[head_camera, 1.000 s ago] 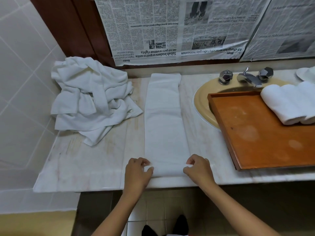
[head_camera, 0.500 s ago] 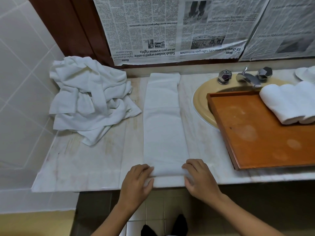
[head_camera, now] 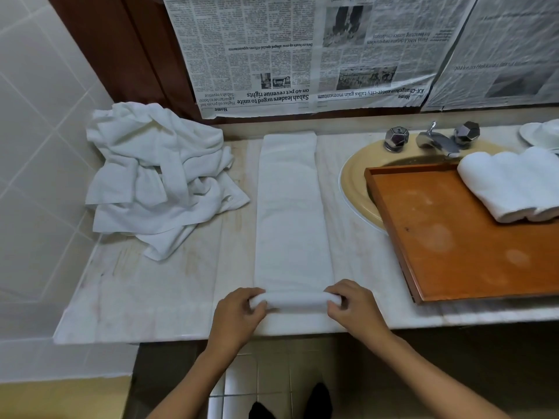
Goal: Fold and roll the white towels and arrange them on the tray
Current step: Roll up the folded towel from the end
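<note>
Currently the veined marble counter point(head_camera: 169, 297) is being spanned by a long, soft towel strip point(head_camera: 292, 213), flat beyond the fingers; its cylindrical near end is being pinched at either tip by the left hand point(head_camera: 239, 313) and right hand point(head_camera: 354, 306).

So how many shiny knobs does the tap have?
2. The left knob sits beside the faucet spout on its left, and the right knob on its right, both at the back of the sink. None look hidden.
</note>
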A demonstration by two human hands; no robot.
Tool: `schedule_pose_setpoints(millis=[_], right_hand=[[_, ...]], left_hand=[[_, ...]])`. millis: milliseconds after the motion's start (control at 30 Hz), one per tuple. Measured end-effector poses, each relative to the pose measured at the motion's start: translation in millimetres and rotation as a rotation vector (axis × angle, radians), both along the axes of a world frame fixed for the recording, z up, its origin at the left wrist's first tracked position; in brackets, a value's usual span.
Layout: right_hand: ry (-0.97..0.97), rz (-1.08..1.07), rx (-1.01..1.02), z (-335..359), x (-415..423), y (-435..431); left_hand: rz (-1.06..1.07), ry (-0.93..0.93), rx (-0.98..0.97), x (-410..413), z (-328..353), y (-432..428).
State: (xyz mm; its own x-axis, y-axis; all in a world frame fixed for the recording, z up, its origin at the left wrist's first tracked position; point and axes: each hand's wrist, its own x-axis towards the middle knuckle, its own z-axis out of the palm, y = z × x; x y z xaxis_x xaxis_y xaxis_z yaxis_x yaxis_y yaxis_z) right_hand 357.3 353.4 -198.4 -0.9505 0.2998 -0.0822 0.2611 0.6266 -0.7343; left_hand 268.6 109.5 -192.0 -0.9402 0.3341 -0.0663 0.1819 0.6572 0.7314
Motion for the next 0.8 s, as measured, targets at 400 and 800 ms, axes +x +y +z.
schedule_pose_setpoints(millis=[400, 800], right_hand=[[-0.094, -0.214, 0.02, 5.5, -20.2, -17.5], [0.388, 0.13, 0.544, -15.7, 10.0, -13.0]], left_hand=[[0.225, -0.162, -0.02, -7.7, 12.2, 22.2], [-0.045, 0.603, -0.268, 12.3, -12.6, 23.4]])
